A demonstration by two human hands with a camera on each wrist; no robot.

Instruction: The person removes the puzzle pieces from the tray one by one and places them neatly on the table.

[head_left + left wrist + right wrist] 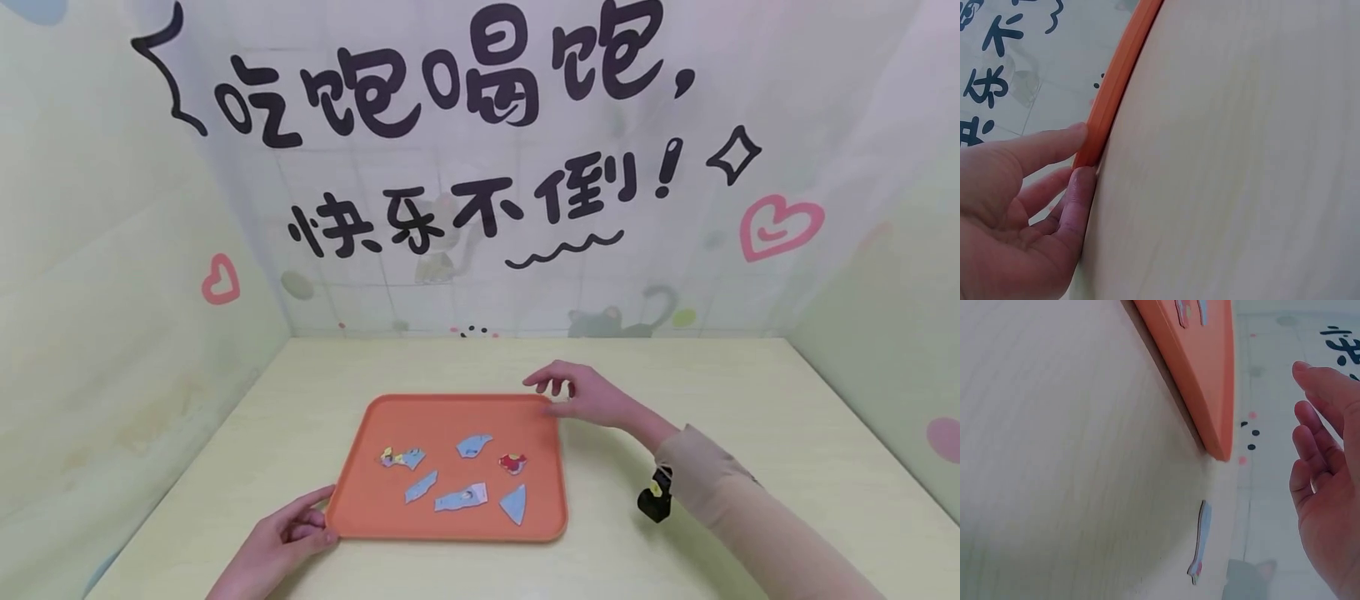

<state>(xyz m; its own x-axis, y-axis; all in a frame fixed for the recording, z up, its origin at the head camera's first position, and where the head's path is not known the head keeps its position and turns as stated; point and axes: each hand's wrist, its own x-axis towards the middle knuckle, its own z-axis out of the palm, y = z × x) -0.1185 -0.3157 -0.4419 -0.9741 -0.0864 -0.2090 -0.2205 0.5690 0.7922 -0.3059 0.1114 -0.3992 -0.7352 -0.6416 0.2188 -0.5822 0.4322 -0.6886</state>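
Observation:
An orange tray lies on the table with several flat, irregular picture pieces on it. Most are light blue, such as the triangular piece; the red piece lies near the right side. At the tray's near left corner, my left hand grips the rim between thumb and fingers, closely seen in the left wrist view. My right hand hovers by the far right corner, fingers loosely bent, holding nothing. In the right wrist view, a narrow light-blue piece lies on the table outside the tray.
The pale wooden table extends around the tray. A printed curtain with large black characters stands along the back edge, with side panels left and right. Under the right sleeve shows a black object with a yellow mark.

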